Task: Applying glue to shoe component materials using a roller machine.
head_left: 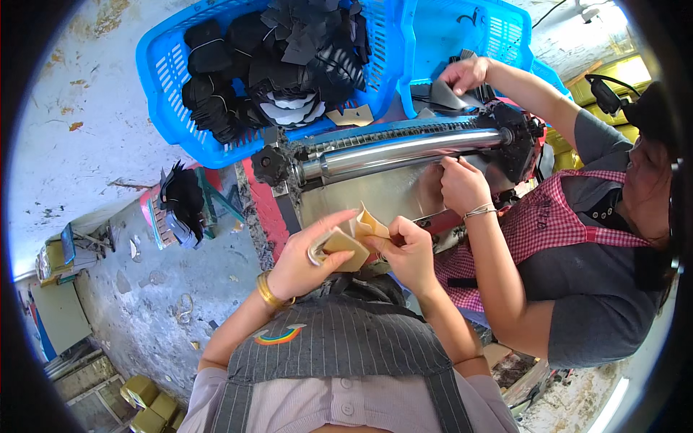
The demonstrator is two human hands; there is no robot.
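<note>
My left hand (297, 254), with a gold bangle at its wrist, is closed round a small stack of tan sheet pieces (349, 261). One tan piece (369, 223) stands bent up from the stack. Against its edge, the fingers of my right hand (413, 261) are pinched together. Both hands are in front of a machine with a shiny metal roller (411, 153) over a flat metal plate (361, 200). To the right, a co-worker's hand (465, 186) is at the roller, while the other hand (465, 73) holds a dark grey piece (445, 95).
Behind the machine, a blue basket (164, 108) holds bundles of black cut pieces (249, 58). A second blue basket (440, 32) adjoins it. Black knobs (271, 166) flank the roller. More dark pieces (184, 202) lie at left, above the worn floor (151, 289). The co-worker is close on my right.
</note>
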